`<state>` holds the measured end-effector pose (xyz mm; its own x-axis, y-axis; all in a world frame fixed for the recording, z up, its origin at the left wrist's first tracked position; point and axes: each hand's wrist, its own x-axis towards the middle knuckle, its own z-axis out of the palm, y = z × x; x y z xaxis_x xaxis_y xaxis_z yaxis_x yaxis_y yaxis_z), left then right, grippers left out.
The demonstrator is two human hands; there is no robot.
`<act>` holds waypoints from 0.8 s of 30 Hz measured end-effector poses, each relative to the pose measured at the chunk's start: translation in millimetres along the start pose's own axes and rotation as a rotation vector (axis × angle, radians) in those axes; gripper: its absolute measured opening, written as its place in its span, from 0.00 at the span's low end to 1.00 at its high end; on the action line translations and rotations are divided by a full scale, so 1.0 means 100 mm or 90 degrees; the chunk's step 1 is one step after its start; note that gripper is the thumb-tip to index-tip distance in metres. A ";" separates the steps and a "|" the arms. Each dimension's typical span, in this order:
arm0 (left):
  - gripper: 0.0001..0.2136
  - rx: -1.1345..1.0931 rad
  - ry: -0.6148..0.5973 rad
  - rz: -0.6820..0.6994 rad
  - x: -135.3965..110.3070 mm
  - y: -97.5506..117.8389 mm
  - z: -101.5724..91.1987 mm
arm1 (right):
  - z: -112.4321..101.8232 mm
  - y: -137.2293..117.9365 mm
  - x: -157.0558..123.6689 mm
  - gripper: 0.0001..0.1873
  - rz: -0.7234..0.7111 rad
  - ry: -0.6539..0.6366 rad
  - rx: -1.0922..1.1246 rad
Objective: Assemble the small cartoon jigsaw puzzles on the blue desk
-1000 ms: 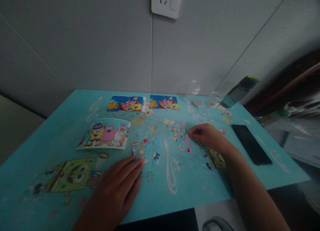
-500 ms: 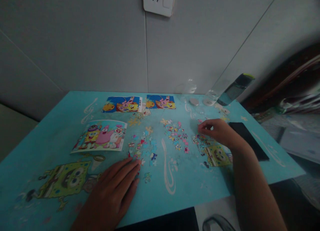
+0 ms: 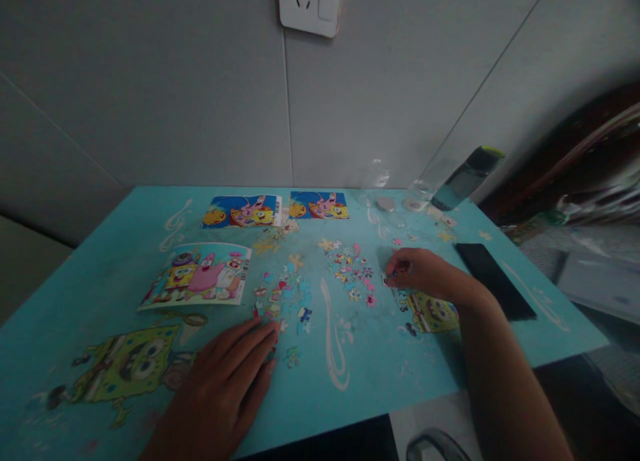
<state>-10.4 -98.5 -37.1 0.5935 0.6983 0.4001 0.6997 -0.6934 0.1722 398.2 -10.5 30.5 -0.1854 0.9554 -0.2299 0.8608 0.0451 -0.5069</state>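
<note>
My left hand [image 3: 220, 378] lies flat on the blue table, fingers stretched out. Its fingertips touch the near edge of a loose heap of small jigsaw pieces [image 3: 283, 294]. To the right, my right hand [image 3: 423, 271] is low over another group of jigsaw pieces, which it mostly covers. Its thumb and fingertips are pinched together; whatever is between them is too small to make out. A third cluster of jigsaw pieces [image 3: 347, 268] lies between the two hands. One joined-looking bit of puzzle [image 3: 292, 356] sits apart, right of my left hand.
A picture card [image 3: 200, 274] lies left of the pieces. Two blue picture cards [image 3: 243, 211] [image 3: 319, 205] are near the wall. Clear containers [image 3: 417, 194], a round lid [image 3: 385, 204] and a dark bottle [image 3: 465, 180] stand back right. A black flat object [image 3: 495, 281] lies beyond my right forearm.
My right hand has moved slightly left and nearer to me, down onto the right-hand pieces. My left hand stays in place. The whole view has shifted a little.
</note>
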 end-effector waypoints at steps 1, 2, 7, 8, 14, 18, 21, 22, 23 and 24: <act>0.19 0.000 -0.003 -0.001 0.00 0.00 0.00 | 0.00 0.00 0.01 0.10 0.002 0.002 0.000; 0.19 0.002 -0.006 -0.002 0.00 0.00 0.00 | 0.01 0.00 0.01 0.11 0.003 0.005 -0.002; 0.20 0.008 -0.010 0.002 -0.01 0.01 -0.01 | 0.04 0.01 0.04 0.15 0.007 0.036 -0.021; 0.20 0.008 -0.009 0.003 -0.01 0.01 -0.01 | 0.05 0.02 0.05 0.15 0.008 0.044 -0.025; 0.20 0.004 0.000 0.004 0.00 0.02 -0.02 | 0.07 -0.02 0.06 0.16 0.044 0.050 -0.030; 0.20 0.001 -0.007 -0.002 0.01 0.01 -0.01 | 0.07 -0.03 0.06 0.17 0.053 0.050 -0.025; 0.20 0.002 -0.005 -0.005 0.01 0.01 -0.01 | 0.08 0.00 0.07 0.17 0.043 0.064 -0.028; 0.19 0.003 -0.001 -0.005 0.01 0.01 -0.01 | 0.09 0.00 0.08 0.16 0.035 0.066 -0.024; 0.19 0.002 0.003 -0.005 0.01 0.01 -0.01 | 0.09 0.01 0.09 0.15 0.026 0.065 -0.019; 0.19 0.001 0.005 -0.006 0.01 0.01 -0.01 | 0.10 0.01 0.09 0.14 0.016 0.061 -0.009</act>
<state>-9.5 -98.9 -35.6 0.5837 0.7031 0.4062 0.7059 -0.6866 0.1741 392.7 -4.4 19.7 -0.1177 0.9799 -0.1612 0.8717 0.0242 -0.4894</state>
